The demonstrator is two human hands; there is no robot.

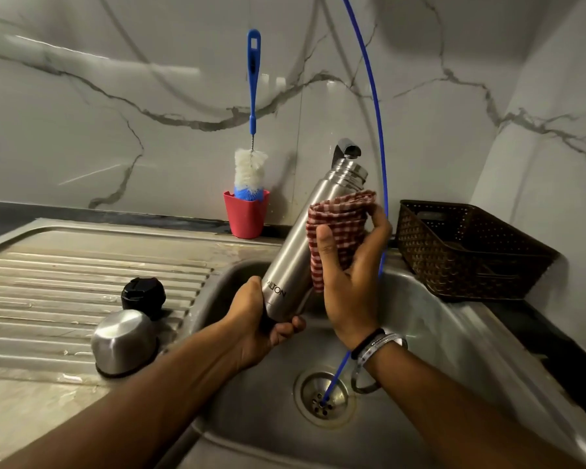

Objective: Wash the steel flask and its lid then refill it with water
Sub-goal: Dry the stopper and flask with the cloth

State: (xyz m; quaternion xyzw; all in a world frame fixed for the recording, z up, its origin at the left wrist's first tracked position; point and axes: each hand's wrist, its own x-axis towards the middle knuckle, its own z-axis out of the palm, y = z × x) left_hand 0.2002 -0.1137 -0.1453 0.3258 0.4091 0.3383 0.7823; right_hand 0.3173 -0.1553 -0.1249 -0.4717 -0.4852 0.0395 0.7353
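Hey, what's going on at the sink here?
A person is wiping a steel flask over the sink. The left hand grips its base, tilting its open mouth up near the tap, while the right hand presses a red checked cloth against its side. The black lid and steel cap sit on the draining board. A bottle brush stands in a red cup.

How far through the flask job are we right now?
Done: the flask is open, with its steel cup and black lid set on the drainboard.
In hand: the left hand holds the flask's base, tilted over the sink, and the right hand presses a checked cloth to its side.
Left: no water runs from the tap; refilling and recapping remain. Whether it's filled I can't tell.
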